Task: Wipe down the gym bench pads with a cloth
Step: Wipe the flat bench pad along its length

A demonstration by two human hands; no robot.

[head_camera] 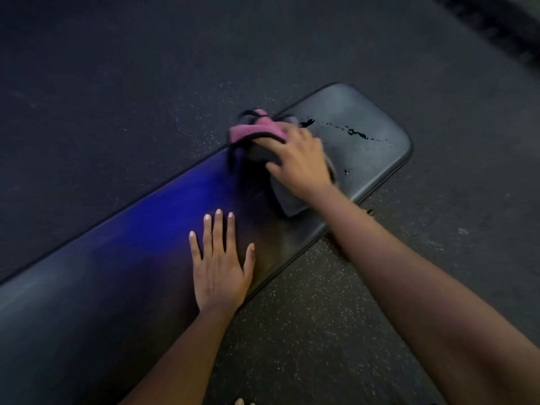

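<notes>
A long black bench pad runs from the lower left to the upper right, with a blue sheen along its middle. Wet droplets streak its far end. My right hand presses a pink and grey cloth onto the pad just before the wet patch, fingers curled over the bunched fabric. A grey corner of the cloth sticks out under my wrist. My left hand lies flat on the pad nearer to me, fingers straight and spread.
Dark speckled rubber floor surrounds the bench on all sides. A blurred dark band crosses the top right corner.
</notes>
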